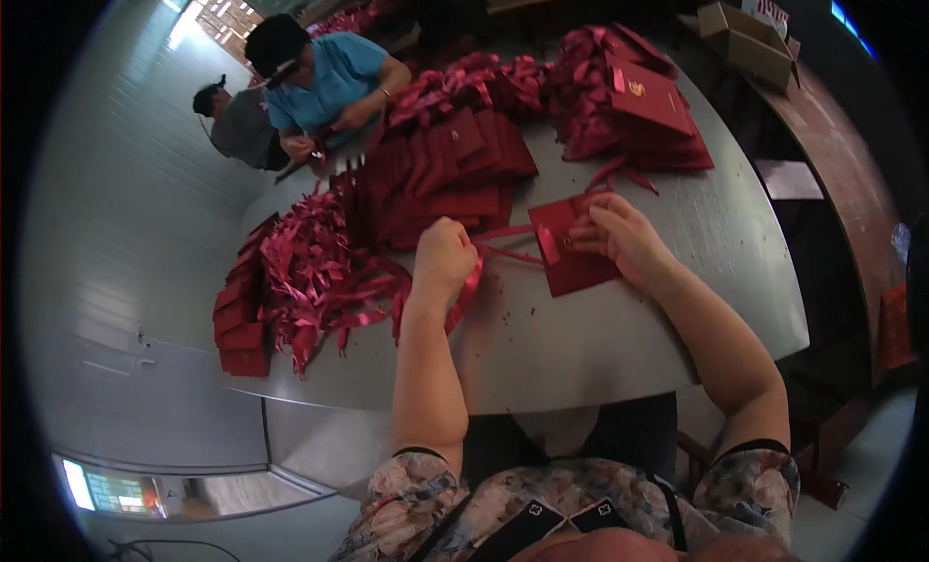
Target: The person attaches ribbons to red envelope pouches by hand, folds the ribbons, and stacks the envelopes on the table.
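A small dark red gift bag (563, 262) lies tilted on the metal table in front of me, with pink-red ribbon (510, 244) running from its left side. My left hand (446, 257) is closed like a fist around the ribbon, and a loose length hangs below it. At the bag's right edge, my right hand (627, 235) holds it, fingers bent over its face; the thumb is hard to make out. Just beyond my left hand is a heap of red bags (435, 175). A tangle of ribbons (310, 262) spreads to its left.
Another stack of red bags (653, 112) stands at the far right of the metal table (581, 359). Across from me, a person in a blue shirt (339, 73) works with their hands, another person behind. A cardboard box (745, 44) sits on a side bench (823, 146).
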A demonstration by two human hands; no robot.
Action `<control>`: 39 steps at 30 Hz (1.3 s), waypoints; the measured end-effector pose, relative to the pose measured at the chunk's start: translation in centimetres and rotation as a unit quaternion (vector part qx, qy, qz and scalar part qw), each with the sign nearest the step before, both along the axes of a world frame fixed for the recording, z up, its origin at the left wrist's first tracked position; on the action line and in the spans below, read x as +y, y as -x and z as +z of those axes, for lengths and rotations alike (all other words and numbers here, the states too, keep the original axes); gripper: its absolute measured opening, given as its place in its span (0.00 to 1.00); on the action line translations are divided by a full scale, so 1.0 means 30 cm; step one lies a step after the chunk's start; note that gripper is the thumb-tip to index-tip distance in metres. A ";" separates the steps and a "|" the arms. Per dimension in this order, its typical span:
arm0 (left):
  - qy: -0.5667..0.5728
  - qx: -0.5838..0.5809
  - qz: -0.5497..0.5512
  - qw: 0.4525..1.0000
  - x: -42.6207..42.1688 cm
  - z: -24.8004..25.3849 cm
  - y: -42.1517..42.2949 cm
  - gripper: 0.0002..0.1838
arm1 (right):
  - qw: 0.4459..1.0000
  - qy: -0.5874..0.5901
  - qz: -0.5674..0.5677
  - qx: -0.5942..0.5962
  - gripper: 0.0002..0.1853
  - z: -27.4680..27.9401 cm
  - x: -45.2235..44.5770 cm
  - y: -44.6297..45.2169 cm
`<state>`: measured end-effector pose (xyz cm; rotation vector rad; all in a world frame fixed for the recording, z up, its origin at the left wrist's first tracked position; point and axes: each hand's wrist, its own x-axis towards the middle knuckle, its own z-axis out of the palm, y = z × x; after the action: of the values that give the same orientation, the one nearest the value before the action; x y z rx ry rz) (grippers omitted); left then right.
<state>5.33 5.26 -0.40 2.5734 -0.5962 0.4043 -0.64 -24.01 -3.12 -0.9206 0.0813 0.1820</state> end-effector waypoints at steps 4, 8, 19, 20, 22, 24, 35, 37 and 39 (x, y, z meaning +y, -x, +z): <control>0.016 0.032 0.023 0.999 -0.007 0.049 0.017 0.02 | 0.929 0.283 0.069 -0.229 0.20 -0.022 0.030 0.034; 0.081 0.042 0.002 0.996 0.008 0.074 0.027 0.03 | 0.617 0.668 0.034 -0.415 0.38 0.140 0.040 0.114; 0.490 0.285 -0.068 0.821 0.023 0.187 0.091 0.03 | 0.532 0.700 -0.043 -0.475 0.19 0.116 0.010 0.088; 0.506 0.292 -0.094 0.806 0.034 0.189 0.090 0.03 | 0.509 0.724 -0.079 -0.460 0.14 0.123 0.002 0.087; 0.525 0.305 -0.116 0.786 0.043 0.196 0.091 0.03 | 0.557 0.712 -0.097 -0.416 0.12 0.160 -0.015 0.091; 0.543 0.348 -0.153 0.749 0.042 0.199 0.098 0.03 | 0.643 0.680 -0.083 -0.343 0.18 0.178 -0.018 0.103; 0.555 0.412 -0.315 0.650 -0.084 0.244 0.212 0.04 | 0.605 0.681 -0.013 -0.414 0.35 0.117 0.020 0.082; 0.583 0.395 -0.305 0.640 -0.065 0.251 0.214 0.04 | 0.692 0.625 -0.087 -0.350 0.26 0.124 0.013 0.096; 0.613 0.361 -0.267 0.651 -0.039 0.267 0.207 0.03 | 0.732 0.575 -0.171 -0.322 0.21 0.181 -0.002 0.113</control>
<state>-0.88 4.10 7.60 0.9766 -0.4583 -0.3614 -4.02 -24.06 2.29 -2.1481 -0.3299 -0.6340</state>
